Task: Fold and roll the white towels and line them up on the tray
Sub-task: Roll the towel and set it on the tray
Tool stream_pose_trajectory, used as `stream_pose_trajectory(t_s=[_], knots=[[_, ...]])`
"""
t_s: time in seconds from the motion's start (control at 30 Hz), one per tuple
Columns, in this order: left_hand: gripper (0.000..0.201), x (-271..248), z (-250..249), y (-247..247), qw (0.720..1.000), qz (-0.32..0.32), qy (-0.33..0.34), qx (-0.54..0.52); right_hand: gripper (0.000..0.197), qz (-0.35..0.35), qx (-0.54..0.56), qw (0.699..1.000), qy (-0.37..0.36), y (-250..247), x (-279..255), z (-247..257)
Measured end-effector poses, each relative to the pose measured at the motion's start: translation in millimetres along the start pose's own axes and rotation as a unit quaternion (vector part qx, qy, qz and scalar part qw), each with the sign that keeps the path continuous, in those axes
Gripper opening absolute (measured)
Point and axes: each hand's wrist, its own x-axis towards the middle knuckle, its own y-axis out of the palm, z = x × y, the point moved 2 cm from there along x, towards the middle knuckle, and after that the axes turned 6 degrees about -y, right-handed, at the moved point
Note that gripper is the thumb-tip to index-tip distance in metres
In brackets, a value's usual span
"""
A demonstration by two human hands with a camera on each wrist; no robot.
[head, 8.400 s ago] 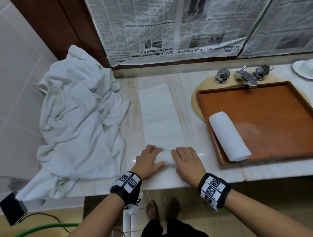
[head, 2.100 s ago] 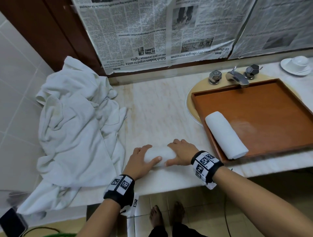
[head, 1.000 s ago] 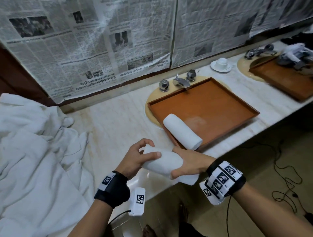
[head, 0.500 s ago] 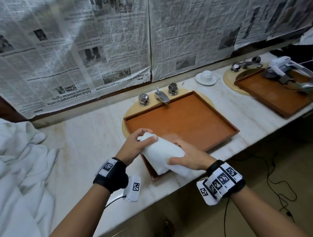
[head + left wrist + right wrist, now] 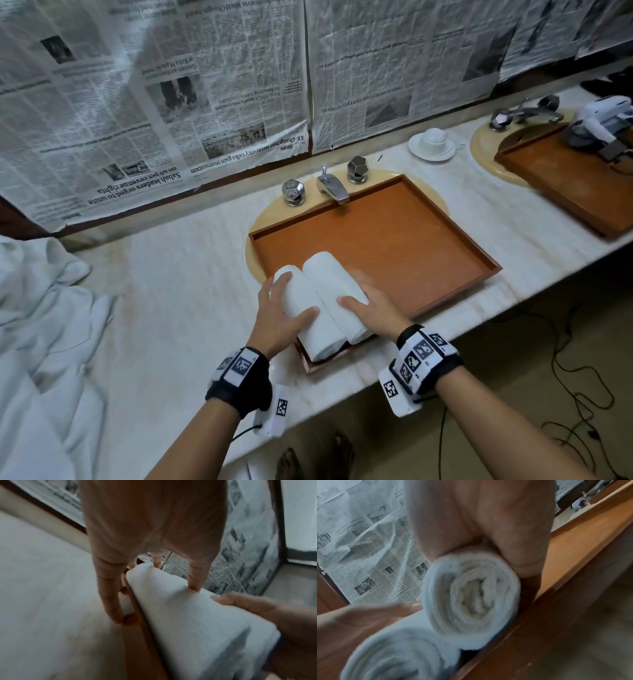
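Two white rolled towels lie side by side in the near left corner of the brown wooden tray (image 5: 411, 246), their near ends over its front rim. My left hand (image 5: 287, 301) holds the left roll (image 5: 301, 294), thumb across its top and fingers down its left side by the tray rim (image 5: 145, 635). My right hand (image 5: 356, 294) holds the right roll (image 5: 329, 277), thumb on top and fingers on its right flank. The left wrist view shows the left roll (image 5: 180, 615) from above. The right wrist view shows the spiral ends of the right roll (image 5: 471, 597) and the left roll (image 5: 393, 655).
A heap of loose white towels (image 5: 41, 342) lies on the marble counter at far left. The faucet (image 5: 330, 185) stands behind the tray, over the sink. A cup on a saucer (image 5: 431, 144) and a second tray (image 5: 565, 192) with devices sit to the right. Cables lie on the floor.
Both hands finished rolling the towel on the counter, lifted it, carried it right and set it down in the tray beside the first roll. The view turned right.
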Motion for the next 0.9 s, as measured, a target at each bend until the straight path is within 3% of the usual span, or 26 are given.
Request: stream_pose_trajectory(t_s=[0.13, 0.27, 0.9], knots=[[0.089, 9.8, 5.9, -8.6, 1.000, 0.015, -0.003, -0.025, 0.056, 0.013, -0.004, 1.000, -0.006, 10.6, 7.1, -10.7], [0.086, 9.9, 5.1, -8.6, 0.999, 0.018, -0.009, -0.037, 0.045, 0.008, -0.030, 0.999, -0.027, 11.5, 3.6, -1.1], [0.075, 9.1, 6.0, -9.3, 0.999, 0.013, -0.031, -0.029, 0.039, -0.101, 0.015, 0.988, -0.114, 21.0, 1.9, -5.3]])
